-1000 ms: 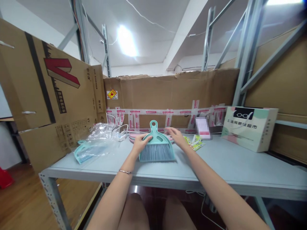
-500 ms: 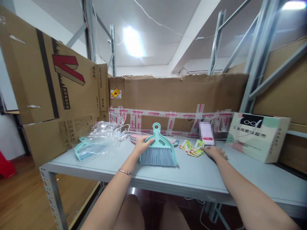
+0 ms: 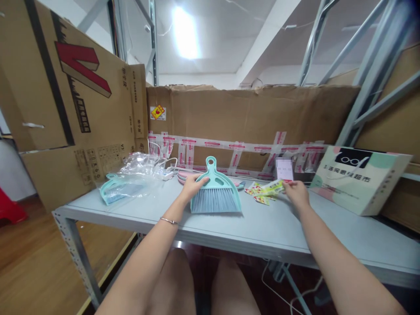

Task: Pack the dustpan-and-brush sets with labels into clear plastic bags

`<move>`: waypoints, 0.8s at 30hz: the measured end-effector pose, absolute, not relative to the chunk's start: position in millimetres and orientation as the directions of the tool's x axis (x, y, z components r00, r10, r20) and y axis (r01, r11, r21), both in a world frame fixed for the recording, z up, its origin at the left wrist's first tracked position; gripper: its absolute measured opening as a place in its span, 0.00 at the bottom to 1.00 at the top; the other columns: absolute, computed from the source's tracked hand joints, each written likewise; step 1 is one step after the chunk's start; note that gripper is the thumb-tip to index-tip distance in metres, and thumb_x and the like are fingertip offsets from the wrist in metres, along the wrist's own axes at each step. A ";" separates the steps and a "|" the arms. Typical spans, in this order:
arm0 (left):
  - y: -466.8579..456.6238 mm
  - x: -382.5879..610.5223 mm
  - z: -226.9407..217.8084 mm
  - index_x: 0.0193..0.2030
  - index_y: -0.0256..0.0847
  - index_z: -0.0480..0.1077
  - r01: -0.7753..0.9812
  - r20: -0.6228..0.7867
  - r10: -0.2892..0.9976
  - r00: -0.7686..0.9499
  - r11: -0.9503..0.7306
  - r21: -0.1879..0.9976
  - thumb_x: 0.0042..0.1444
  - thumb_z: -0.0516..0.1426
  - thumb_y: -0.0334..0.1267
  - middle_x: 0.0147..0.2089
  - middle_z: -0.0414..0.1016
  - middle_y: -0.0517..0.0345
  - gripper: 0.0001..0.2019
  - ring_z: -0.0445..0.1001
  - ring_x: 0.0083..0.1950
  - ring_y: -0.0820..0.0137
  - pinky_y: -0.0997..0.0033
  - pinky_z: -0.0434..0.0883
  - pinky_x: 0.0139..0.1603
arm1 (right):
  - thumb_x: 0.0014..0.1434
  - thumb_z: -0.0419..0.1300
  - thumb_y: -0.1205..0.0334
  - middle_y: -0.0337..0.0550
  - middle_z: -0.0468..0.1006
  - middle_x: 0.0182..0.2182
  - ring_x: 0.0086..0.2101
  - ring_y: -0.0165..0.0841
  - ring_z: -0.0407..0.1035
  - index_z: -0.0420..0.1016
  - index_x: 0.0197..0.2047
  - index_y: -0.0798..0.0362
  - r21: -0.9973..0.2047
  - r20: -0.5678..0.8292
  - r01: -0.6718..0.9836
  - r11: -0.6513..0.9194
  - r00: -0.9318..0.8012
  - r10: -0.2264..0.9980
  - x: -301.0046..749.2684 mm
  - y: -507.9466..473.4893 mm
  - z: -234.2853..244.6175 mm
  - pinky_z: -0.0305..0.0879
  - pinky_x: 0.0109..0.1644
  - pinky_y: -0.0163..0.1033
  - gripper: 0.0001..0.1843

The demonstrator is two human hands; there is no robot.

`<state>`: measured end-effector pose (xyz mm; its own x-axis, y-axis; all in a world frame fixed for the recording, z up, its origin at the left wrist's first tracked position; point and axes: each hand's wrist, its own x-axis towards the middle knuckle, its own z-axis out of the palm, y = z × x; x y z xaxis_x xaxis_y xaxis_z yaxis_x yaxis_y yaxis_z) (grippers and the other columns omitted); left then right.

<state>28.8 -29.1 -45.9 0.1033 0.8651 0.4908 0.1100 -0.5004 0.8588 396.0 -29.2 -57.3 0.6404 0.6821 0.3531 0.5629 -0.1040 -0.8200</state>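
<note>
A mint green mini dustpan with a grey-bristled brush (image 3: 215, 192) lies on the grey table (image 3: 269, 227), its handle pointing away from me. My left hand (image 3: 193, 186) rests on its left edge with fingers curled over the rim. My right hand (image 3: 295, 191) pinches a yellow-green printed packet (image 3: 271, 187), lifting it slightly off a small pile of similar packets (image 3: 259, 197) to the right of the dustpan.
Another mint dustpan set in a clear plastic bag (image 3: 126, 183) lies at the table's left. Pink plates (image 3: 183, 176) sit behind the dustpan. A printed box (image 3: 357, 179) stands at the right. Cardboard walls (image 3: 249, 118) enclose the back and left sides.
My right hand left the dustpan, moved right to the packets and has picked one up. The left hand stayed on the dustpan. The camera tilted slightly.
</note>
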 end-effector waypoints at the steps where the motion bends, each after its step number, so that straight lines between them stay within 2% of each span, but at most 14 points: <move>1: -29.3 28.7 -45.9 0.32 0.34 0.77 0.103 0.477 0.875 0.084 -0.483 0.869 0.45 0.61 0.47 0.29 0.76 0.59 0.16 0.72 0.35 0.67 0.71 0.66 0.38 | 0.63 0.56 0.57 0.46 0.72 0.45 0.40 0.33 0.70 0.68 0.52 0.57 -0.854 0.353 0.519 -0.040 0.634 0.688 388.1 -35.0 -50.1 0.71 0.42 0.43 0.17; 3: -29.7 28.7 -45.9 0.31 0.35 0.77 0.090 0.447 0.894 0.043 -0.449 0.889 0.44 0.62 0.47 0.28 0.75 0.60 0.16 0.71 0.35 0.67 0.72 0.65 0.37 | 0.62 0.57 0.60 0.42 0.73 0.36 0.31 0.28 0.69 0.68 0.47 0.57 -0.913 0.329 0.399 0.081 0.608 0.722 369.0 -48.7 -33.4 0.69 0.34 0.36 0.13; 6: -30.5 29.3 -46.0 0.28 0.35 0.76 0.071 0.399 0.917 -0.007 -0.397 0.915 0.43 0.62 0.47 0.26 0.74 0.61 0.15 0.71 0.36 0.66 0.72 0.64 0.37 | 0.57 0.61 0.65 0.32 0.65 0.19 0.19 0.24 0.60 0.67 0.37 0.53 -0.936 0.350 0.202 0.287 0.471 0.810 334.1 -74.2 -5.4 0.57 0.22 0.30 0.06; 9: -30.8 30.2 -46.5 0.23 0.35 0.74 0.042 0.341 0.939 -0.034 -0.340 0.940 0.42 0.63 0.48 0.23 0.71 0.61 0.15 0.70 0.35 0.66 0.72 0.64 0.36 | 0.51 0.65 0.60 0.30 0.66 0.17 0.15 0.22 0.55 0.67 0.33 0.50 -0.916 0.384 -0.006 0.402 0.281 0.879 296.4 -101.0 18.7 0.52 0.19 0.30 0.10; 12: -29.2 30.9 -47.4 0.23 0.34 0.73 -0.020 0.274 0.961 -0.046 -0.275 0.961 0.41 0.64 0.46 0.23 0.72 0.59 0.14 0.71 0.34 0.65 0.70 0.66 0.37 | 0.46 0.67 0.53 0.25 0.59 0.12 0.11 0.19 0.49 0.68 0.30 0.49 -0.878 0.431 -0.184 0.442 0.100 0.897 259.1 -117.2 28.6 0.50 0.16 0.28 0.14; 13: -28.4 30.9 -47.6 0.23 0.34 0.73 -0.051 0.250 0.967 -0.043 -0.252 0.966 0.41 0.65 0.46 0.24 0.73 0.58 0.14 0.72 0.34 0.65 0.69 0.66 0.37 | 0.44 0.68 0.52 0.25 0.58 0.11 0.11 0.19 0.50 0.68 0.29 0.50 -0.871 0.441 -0.230 0.433 0.018 0.897 247.2 -117.9 27.4 0.51 0.16 0.27 0.15; 15: -26.5 30.7 -47.8 0.26 0.35 0.74 -0.128 0.201 0.979 -0.023 -0.202 0.971 0.42 0.65 0.46 0.27 0.76 0.54 0.15 0.73 0.35 0.64 0.67 0.68 0.38 | 0.39 0.70 0.51 0.28 0.65 0.13 0.12 0.21 0.58 0.68 0.28 0.51 -0.902 0.410 -0.203 0.380 -0.134 0.902 226.5 -111.8 18.4 0.57 0.17 0.28 0.18; 17: -25.2 30.2 -47.6 0.31 0.35 0.74 -0.208 0.154 0.988 0.009 -0.149 0.967 0.43 0.64 0.48 0.31 0.78 0.51 0.16 0.75 0.35 0.64 0.66 0.70 0.39 | 0.38 0.71 0.52 0.34 0.73 0.17 0.16 0.26 0.66 0.69 0.30 0.52 -0.948 0.318 -0.045 0.315 -0.166 0.934 212.3 -97.9 2.9 0.63 0.18 0.30 0.20; 19: -24.9 29.7 -46.8 0.34 0.36 0.74 -0.273 0.115 0.992 0.048 -0.098 0.957 0.44 0.63 0.50 0.33 0.78 0.50 0.18 0.76 0.35 0.64 0.65 0.72 0.39 | 0.41 0.69 0.52 0.35 0.74 0.17 0.17 0.30 0.69 0.67 0.30 0.52 -0.961 0.259 0.073 0.265 -0.090 0.962 205.9 -81.9 -14.5 0.65 0.18 0.31 0.19; 24: -28.9 29.6 -42.9 0.37 0.37 0.72 -0.348 0.078 0.990 0.119 -0.032 0.937 0.45 0.64 0.50 0.35 0.79 0.49 0.20 0.77 0.35 0.64 0.63 0.73 0.40 | 0.47 0.65 0.51 0.34 0.74 0.17 0.18 0.32 0.70 0.64 0.33 0.50 -0.957 0.284 0.092 0.276 0.082 0.955 208.7 -60.9 -39.8 0.63 0.14 0.30 0.17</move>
<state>29.6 -28.9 -42.9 0.1193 0.9898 0.0778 -0.3476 -0.0318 0.9371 208.7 -60.9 -39.8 0.0824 0.9553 0.2840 0.0920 0.2765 -0.9566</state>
